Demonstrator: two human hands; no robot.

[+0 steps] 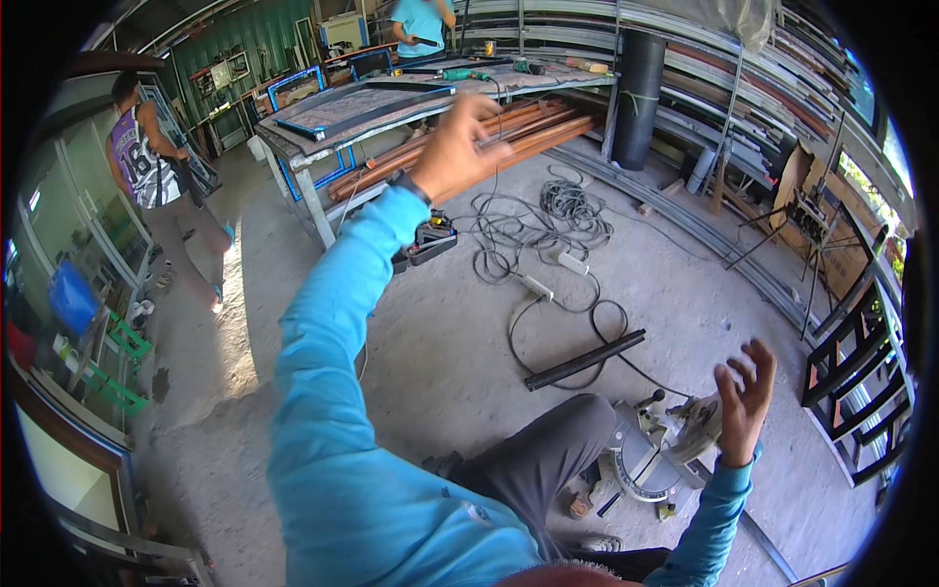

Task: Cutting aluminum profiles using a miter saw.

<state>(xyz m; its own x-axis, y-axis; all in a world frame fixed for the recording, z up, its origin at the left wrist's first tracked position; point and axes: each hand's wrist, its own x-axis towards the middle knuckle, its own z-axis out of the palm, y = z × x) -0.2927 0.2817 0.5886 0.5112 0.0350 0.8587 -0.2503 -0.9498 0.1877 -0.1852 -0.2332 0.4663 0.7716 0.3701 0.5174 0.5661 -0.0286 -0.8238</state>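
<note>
My right hand (745, 403), its bent fingers spread round nothing, is nearer the saw (648, 464), which sits on the floor (440, 333) below and to the left of it, while my raised left hand (458, 147), half open and apparently empty, is well apart, farther forward.

Two power strips (537, 288), one miter saw (648, 472), two co-workers (155, 157)

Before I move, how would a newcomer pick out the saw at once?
On the concrete floor, find the bent, grey-trousered knee. The saw stands between it and the right hand in this view. Its round, pale metal base sets it apart from the straight dark bar and looped dark cable nearby.
</note>
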